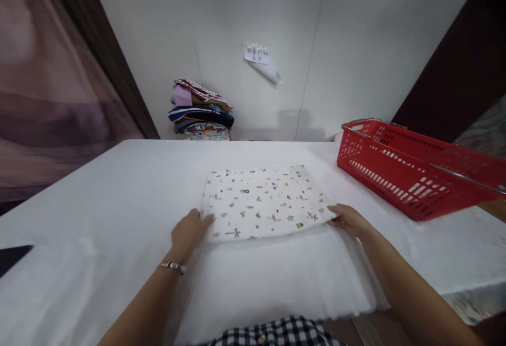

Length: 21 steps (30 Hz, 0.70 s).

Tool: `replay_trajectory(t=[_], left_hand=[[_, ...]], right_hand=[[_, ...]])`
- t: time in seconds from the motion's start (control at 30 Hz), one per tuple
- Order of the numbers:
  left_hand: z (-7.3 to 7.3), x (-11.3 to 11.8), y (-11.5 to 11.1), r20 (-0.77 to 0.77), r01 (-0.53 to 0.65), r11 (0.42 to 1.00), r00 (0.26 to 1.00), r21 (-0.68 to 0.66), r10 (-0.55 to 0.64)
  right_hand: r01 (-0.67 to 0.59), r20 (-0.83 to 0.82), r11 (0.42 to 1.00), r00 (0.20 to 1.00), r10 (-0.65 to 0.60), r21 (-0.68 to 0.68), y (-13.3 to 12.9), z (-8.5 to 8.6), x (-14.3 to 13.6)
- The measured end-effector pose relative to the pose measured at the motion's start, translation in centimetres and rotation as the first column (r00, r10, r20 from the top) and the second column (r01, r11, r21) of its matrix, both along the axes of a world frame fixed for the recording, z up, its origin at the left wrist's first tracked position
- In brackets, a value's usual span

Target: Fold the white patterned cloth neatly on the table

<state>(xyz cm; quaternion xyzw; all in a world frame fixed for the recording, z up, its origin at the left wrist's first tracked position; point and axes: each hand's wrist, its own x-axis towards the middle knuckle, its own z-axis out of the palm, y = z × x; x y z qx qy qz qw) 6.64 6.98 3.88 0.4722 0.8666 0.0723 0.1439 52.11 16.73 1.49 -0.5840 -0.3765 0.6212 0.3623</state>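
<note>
A folded white cloth (264, 201) printed with small palm trees, leaves and other motifs lies flat in the middle of the table. My left hand (191, 234) pinches its near left corner. On the opposite side, my right hand (348, 220) grips the near right corner between thumb and fingers. From the cloth's near edge, a thin, whitish see-through layer (276, 277) spreads toward my body. Whether it belongs to the cloth or is a separate sheet, I cannot tell.
A red plastic basket (395, 177) with metal handles stands on the right of the white-covered table (118, 203). Stacked folded clothes (202, 111) sit beyond the far edge, by the wall. A paper note (256, 54) hangs there. Something dark (13, 259) lies at the left edge.
</note>
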Motion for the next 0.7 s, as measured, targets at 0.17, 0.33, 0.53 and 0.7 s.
replay_trajectory(t=[0.17,0.33,0.53,0.7], left_hand=[[0.0,-1.0,0.2,0.197,-0.084,0.995,0.978,0.056,0.072],[0.1,-1.8,0.3,0.458,-0.156,0.983,0.884,0.1,0.094],[-0.8,-1.4,-0.4,0.215,0.006,0.995,0.976,0.095,-0.027],[-0.8,-0.9,-0.9,0.272,-0.039,0.991,0.962,0.127,0.003]], right_hand=[[0.066,-0.116,0.997,0.991,-0.06,0.05,-0.7,-0.8,-0.6],[0.05,-0.105,0.997,0.994,-0.043,0.065,-0.9,-1.0,-0.6],[0.166,0.013,0.979,0.986,-0.169,0.115,-0.6,-2.1,0.5],[0.123,0.07,0.991,0.989,-0.127,0.053,-0.3,-2.7,1.4]])
